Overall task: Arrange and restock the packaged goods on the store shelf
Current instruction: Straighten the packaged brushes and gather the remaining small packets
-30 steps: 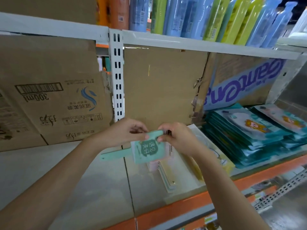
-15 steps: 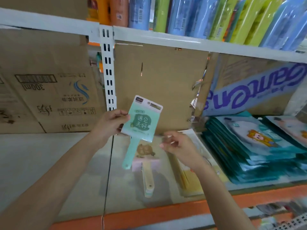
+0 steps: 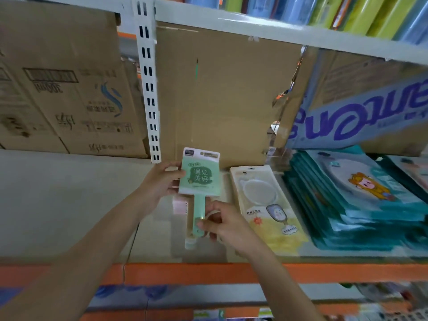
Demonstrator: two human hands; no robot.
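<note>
Mid-task, my read: green paddle pack is held over the shelf, just above a pink pack lying flat, not set down yet. Left grip pinches the card head's edge, right grip pinches the handle low down. Looks done: yellow mirror packs stacked beside, teal pouches piled further right. Pack has a flat glossy rectangular head and a slim rigid handle; the pouches are glossy soft film; the cardboard backing is matte with torn edges

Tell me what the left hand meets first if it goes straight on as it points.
The left hand grips the green pack; beyond that, probably the pale flat packet, though depth is unclear.
</note>
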